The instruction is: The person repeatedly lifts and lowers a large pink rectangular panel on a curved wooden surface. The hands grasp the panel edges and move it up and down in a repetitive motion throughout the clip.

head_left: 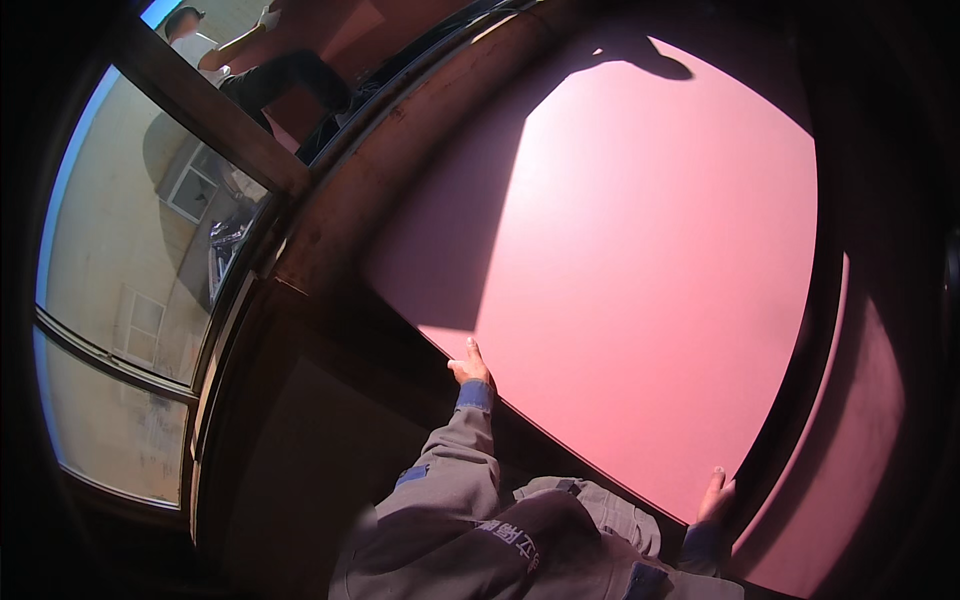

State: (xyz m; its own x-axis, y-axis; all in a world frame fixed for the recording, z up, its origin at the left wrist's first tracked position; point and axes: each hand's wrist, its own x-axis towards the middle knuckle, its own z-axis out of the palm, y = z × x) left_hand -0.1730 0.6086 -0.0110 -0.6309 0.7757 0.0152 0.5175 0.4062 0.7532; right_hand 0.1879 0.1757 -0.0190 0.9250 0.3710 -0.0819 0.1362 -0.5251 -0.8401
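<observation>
A large flat pink panel (650, 250) fills the middle and right of the view, bright in sunlight with a dark shadow over its left part. My left hand (470, 362) grips its near edge at the left, thumb on top and fingers mostly hidden beneath. Toward the near right corner, my right hand (715, 493) grips the same edge with the thumb up; its other fingers are largely out of sight. Both arms wear grey sleeves with blue cuffs.
Framed window panes (120, 240) stand on the left, beside a rusty brown beam (370, 170). Beyond them, at the upper left, another person (240, 70) in a light top and dark trousers is seen. A second pink surface (850, 430) lies at the right.
</observation>
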